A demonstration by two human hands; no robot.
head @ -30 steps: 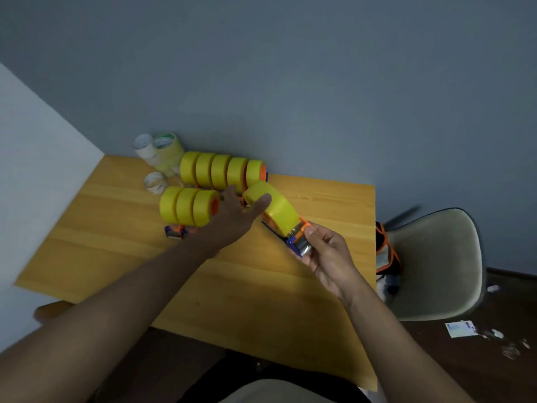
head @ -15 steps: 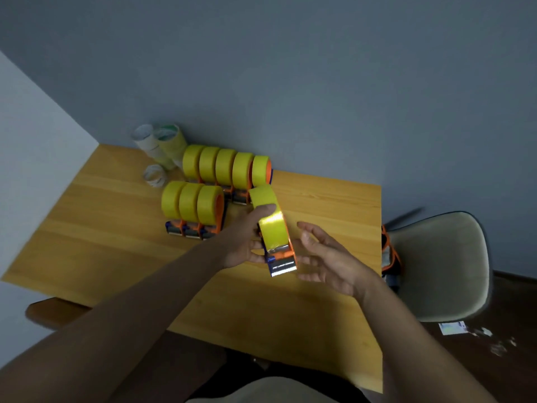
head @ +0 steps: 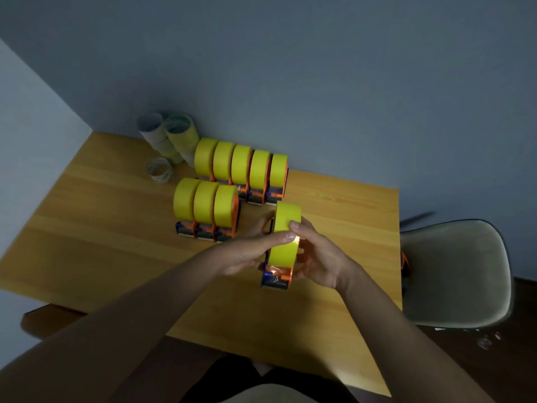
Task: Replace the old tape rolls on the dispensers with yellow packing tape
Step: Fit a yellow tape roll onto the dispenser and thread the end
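right hand (head: 315, 257) now grips the dispenser (head: 279, 274) beside left hand (head: 247, 251).

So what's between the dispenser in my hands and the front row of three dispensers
In the head view, your left hand fills most of that gap between the held dispenser and the front row; behind its fingers only bare table shows.

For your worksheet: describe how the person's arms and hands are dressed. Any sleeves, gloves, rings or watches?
Both forearms are bare as far as the frame shows, with no sleeves visible. The left hand and right hand wear no gloves, and no ring or watch is visible.
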